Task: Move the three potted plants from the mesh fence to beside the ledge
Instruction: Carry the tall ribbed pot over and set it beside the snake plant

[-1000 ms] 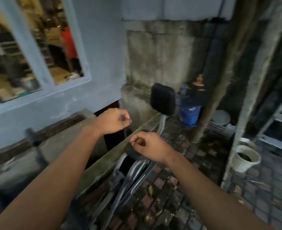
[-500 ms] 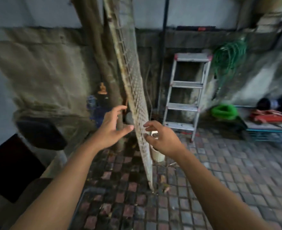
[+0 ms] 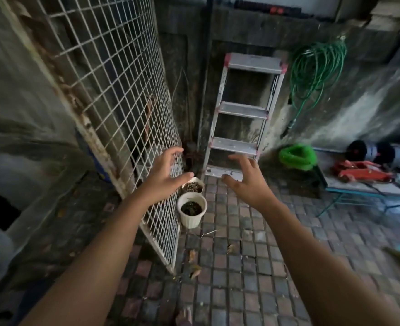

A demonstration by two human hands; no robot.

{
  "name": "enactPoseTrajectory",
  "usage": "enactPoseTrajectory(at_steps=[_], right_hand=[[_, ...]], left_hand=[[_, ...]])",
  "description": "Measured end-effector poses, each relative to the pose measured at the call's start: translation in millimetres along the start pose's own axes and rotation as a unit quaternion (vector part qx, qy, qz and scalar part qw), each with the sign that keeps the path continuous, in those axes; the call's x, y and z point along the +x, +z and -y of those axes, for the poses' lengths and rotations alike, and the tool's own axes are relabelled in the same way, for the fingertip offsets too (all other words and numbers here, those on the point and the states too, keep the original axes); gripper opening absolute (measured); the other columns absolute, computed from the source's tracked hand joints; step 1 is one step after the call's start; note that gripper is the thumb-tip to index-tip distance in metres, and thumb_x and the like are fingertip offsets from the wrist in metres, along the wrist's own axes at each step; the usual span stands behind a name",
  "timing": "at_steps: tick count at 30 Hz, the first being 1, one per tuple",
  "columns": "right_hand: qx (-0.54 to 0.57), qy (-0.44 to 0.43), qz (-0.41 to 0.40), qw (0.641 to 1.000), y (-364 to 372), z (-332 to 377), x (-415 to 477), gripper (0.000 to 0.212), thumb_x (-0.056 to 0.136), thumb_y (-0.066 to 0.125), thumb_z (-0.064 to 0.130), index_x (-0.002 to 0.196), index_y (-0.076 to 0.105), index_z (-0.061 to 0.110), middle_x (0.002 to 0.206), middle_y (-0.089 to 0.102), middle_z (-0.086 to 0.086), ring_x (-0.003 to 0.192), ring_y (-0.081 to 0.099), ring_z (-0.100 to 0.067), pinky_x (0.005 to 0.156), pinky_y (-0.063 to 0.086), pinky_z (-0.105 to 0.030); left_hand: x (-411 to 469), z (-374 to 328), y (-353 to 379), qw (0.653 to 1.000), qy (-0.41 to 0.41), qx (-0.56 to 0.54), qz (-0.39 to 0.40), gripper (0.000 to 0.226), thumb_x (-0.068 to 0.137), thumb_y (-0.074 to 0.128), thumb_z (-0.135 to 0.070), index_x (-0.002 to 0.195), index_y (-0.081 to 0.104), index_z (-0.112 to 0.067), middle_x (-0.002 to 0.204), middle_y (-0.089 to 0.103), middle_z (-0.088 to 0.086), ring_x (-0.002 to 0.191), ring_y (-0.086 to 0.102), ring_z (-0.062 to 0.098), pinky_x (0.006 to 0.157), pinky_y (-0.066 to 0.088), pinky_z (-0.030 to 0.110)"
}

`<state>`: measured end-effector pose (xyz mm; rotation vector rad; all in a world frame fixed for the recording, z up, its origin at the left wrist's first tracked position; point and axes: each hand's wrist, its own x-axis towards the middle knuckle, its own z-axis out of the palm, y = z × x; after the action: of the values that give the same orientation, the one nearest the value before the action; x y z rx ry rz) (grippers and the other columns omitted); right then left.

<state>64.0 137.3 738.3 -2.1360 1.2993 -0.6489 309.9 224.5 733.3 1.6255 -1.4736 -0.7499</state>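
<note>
1. Two white ribbed plant pots stand on the brick floor [image 3: 241, 255], right beside the bottom of the mesh fence [image 3: 114, 95].
2. The near pot [image 3: 191, 214] is round and wider at the top. It has dark soil and small bits of green inside.
3. The far pot [image 3: 192, 186] sits just behind it and touches the mesh. It holds dry brown bits. The left thumb hides part of its rim.
4. Both pots stand upright with their open tops facing up.
5. The mesh fence is a tall white wire panel with a rusty frame. It leans back toward the wall on the left.
6. The left hand [image 3: 165, 175] reaches forward in front of the mesh, above the far pot. Its fingers are spread wide and it holds nothing.
7. The right hand [image 3: 248, 182] reaches forward too, in front of the grey stepladder [image 3: 241, 109]. Its fingers are curled a little but apart, and it is empty.
8. Both arms are stretched out straight, with the two palms turned toward each other.
</note>
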Motion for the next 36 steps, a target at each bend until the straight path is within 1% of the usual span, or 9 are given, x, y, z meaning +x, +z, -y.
enactPoseTrajectory(at_steps=[2, 6, 10, 13, 18, 22, 28, 31, 36], right_hand=[[-0.008, 0.016, 0.003, 1.000, -8.8, -15.9, 29.2, 0.060, 0.094, 0.072, 0.035, 0.147, 0.047, 0.026, 0.148, 0.046, -0.015, 0.139, 0.043, -0.032, 0.114, 0.041, -0.043], [-0.023, 0.018, 0.003, 1.000, -36.8, -51.5, 101.8, 0.060, 0.093, 0.074, 0.031, 0.146, 0.045, 0.028, 0.146, 0.045, -0.014, 0.139, 0.042, -0.033, 0.104, 0.034, -0.032], [-0.053, 0.018, 0.003, 0.998, -63.8, -85.1, 172.4, 0.064, 0.093, 0.076, 0.033, 0.150, 0.047, 0.027, 0.151, 0.046, -0.015, 0.143, 0.041, -0.036, 0.118, 0.037, -0.046], [-0.046, 0.024, 0.013, 0.999, -70.8, -116.0, 223.8, 0.068, 0.094, 0.074, 0.039, 0.155, 0.044, 0.028, 0.158, 0.042, -0.015, 0.146, 0.039, -0.040, 0.119, 0.036, -0.057], [-0.057, 0.028, 0.095, 0.993, -37.9, -186.3, 310.9, 0.075, 0.095, 0.067, 0.054, 0.159, 0.029, 0.043, 0.167, 0.029, -0.010, 0.152, 0.031, -0.039, 0.122, 0.033, -0.056], [-0.114, -0.039, 0.186, 0.975, 39.2, -273.6, 395.0, 0.080, 0.092, 0.058, 0.066, 0.160, 0.027, 0.039, 0.168, 0.027, -0.003, 0.152, 0.026, -0.035, 0.122, 0.030, -0.055], [-0.140, -0.156, 0.398, 0.893, 229.6, -446.9, 460.3, 0.064, 0.096, 0.070, 0.040, 0.155, 0.046, 0.027, 0.169, 0.027, -0.006, 0.156, 0.025, -0.034, 0.125, 0.023, -0.043], [-0.093, -0.129, 0.427, 0.890, 325.8, -523.7, 459.1, 0.077, 0.094, 0.072, 0.045, 0.160, 0.036, 0.028, 0.168, 0.027, -0.014, 0.156, 0.024, -0.033, 0.120, 0.029, -0.040], [0.059, -0.027, 0.397, 0.916, 470.6, -635.0, 424.5, 0.086, 0.093, 0.075, 0.047, 0.160, 0.028, 0.022, 0.162, 0.035, -0.015, 0.147, 0.040, -0.033, 0.105, 0.038, -0.034]], left_hand=[[44.9, -1.0, 9.2, 1.000, 0.001, -0.010, -0.016, 0.070, 0.095, 0.075, -0.037, 0.151, 0.033, -0.039, 0.164, 0.030, 0.012, 0.150, 0.035, 0.024, 0.113, 0.031, 0.038], [139.3, -10.2, 28.4, 0.997, 0.016, -0.043, -0.059, 0.067, 0.097, 0.073, -0.028, 0.153, 0.036, -0.028, 0.159, 0.035, 0.015, 0.140, 0.040, 0.020, 0.112, 0.037, 0.038], [209.2, -4.2, 60.4, 0.996, -0.017, -0.051, -0.077, 0.069, 0.097, 0.074, -0.022, 0.156, 0.038, -0.021, 0.159, 0.038, 0.020, 0.148, 0.040, 0.032, 0.109, 0.030, 0.032], [252.2, 13.9, 82.6, 0.996, -0.044, -0.037, -0.070, 0.078, 0.095, 0.076, -0.022, 0.161, 0.033, -0.022, 0.160, 0.037, 0.018, 0.143, 0.039, 0.026, 0.109, 0.027, 0.031], [306.7, 82.6, 130.7, 0.983, -0.151, -0.013, -0.104, 0.083, 0.093, 0.079, -0.030, 0.162, 0.034, -0.021, 0.158, 0.042, 0.019, 0.147, 0.040, 0.037, 0.119, 0.034, 0.045], [339.4, 177.8, 204.8, 0.956, -0.253, 0.001, -0.147, 0.080, 0.094, 0.077, -0.036, 0.162, 0.037, -0.020, 0.160, 0.043, 0.017, 0.149, 0.041, 0.037, 0.120, 0.035, 0.044], [323.9, 348.4, 377.0, 0.848, -0.499, 0.021, -0.177, 0.107, 0.069, 0.061, -0.072, 0.160, 0.041, -0.018, 0.154, 0.050, 0.022, 0.139, 0.049, 0.043, 0.114, 0.042, 0.040], [314.4, 442.9, 452.0, 0.831, -0.533, 0.068, -0.144, 0.078, 0.095, 0.068, -0.048, 0.162, 0.033, -0.028, 0.151, 0.053, 0.021, 0.140, 0.048, 0.042, 0.114, 0.041, 0.042], [313.5, 580.6, 533.9, 0.854, -0.485, 0.128, -0.142, 0.075, 0.098, 0.060, -0.055, 0.164, 0.029, -0.036, 0.167, 0.029, 0.021, 0.155, 0.028, 0.043, 0.126, 0.029, 0.042]])
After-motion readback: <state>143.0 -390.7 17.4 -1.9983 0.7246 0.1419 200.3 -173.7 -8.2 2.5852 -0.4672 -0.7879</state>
